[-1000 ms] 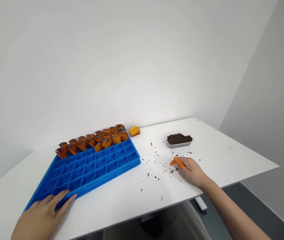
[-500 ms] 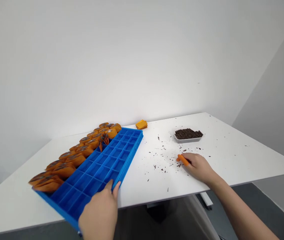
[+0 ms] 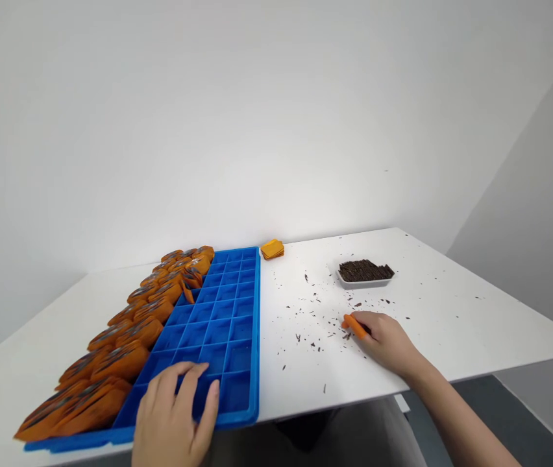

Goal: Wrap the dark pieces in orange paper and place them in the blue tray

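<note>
My left hand [image 3: 174, 412] rests over the near edge of a blue compartment tray [image 3: 257, 324], its fingers apart and reaching across the front cells. Orange packets [image 3: 121, 360] with dark markings fill the tray's left columns in rows. Partway back, a few thinner orange packets [image 3: 187, 292] stand tilted in one cell. My right hand [image 3: 381, 337] is closed low over the table, the thumb and forefinger together. Orange covers [image 3: 357, 326], which look like finger cots, are on those fingertips. Whether anything is pinched between them is hidden. Dark flakes [image 3: 313, 345] lie around it.
A shallow white tray [image 3: 367, 283] holds rows of dark brown strips [image 3: 364, 270] beyond my right hand. A small stack of yellow-orange packets [image 3: 272, 249] sits near the wall [image 3: 276, 130]. The white table [image 3: 452, 324] has its front edge close to me.
The blue tray has swung round to stand straighter, its near end moving left. My left hand has let go of its right rim and spread its fingers. The right hand stays put.
</note>
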`<state>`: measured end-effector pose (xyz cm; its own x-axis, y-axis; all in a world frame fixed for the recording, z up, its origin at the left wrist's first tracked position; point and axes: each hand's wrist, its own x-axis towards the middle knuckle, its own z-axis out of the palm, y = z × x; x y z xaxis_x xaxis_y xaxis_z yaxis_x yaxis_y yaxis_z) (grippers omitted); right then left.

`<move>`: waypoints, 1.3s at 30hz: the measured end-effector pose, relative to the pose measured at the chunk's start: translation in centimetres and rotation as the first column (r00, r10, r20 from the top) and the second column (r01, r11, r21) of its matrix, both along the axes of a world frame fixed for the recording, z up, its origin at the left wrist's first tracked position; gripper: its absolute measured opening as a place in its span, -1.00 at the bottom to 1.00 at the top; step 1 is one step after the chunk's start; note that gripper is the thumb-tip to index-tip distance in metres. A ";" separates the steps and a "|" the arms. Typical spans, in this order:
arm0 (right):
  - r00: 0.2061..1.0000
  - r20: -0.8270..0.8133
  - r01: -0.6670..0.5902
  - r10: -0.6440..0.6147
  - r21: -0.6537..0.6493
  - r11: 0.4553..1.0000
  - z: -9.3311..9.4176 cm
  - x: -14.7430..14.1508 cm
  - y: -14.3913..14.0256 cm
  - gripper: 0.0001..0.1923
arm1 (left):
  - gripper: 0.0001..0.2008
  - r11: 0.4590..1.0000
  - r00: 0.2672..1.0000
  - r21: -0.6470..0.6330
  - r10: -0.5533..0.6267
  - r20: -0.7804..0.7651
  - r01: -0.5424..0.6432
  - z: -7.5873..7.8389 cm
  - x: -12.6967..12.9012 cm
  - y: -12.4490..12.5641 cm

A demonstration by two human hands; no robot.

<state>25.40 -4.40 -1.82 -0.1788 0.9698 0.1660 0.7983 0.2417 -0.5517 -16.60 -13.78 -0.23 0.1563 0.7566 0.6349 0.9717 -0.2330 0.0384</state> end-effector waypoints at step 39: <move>0.979 -0.059 -0.169 0.197 0.311 0.935 6.9 4.9 5.7 -0.56 | -0.66 0.986 0.999 -0.164 -0.040 -0.013 0.038 -0.3 0.8 6.6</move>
<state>30.33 1.29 5.06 -0.3197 0.8229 0.4697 0.6761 0.5455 -0.4954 -15.82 -7.19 -0.51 0.1972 0.8431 0.5004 0.9628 -0.2627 0.0632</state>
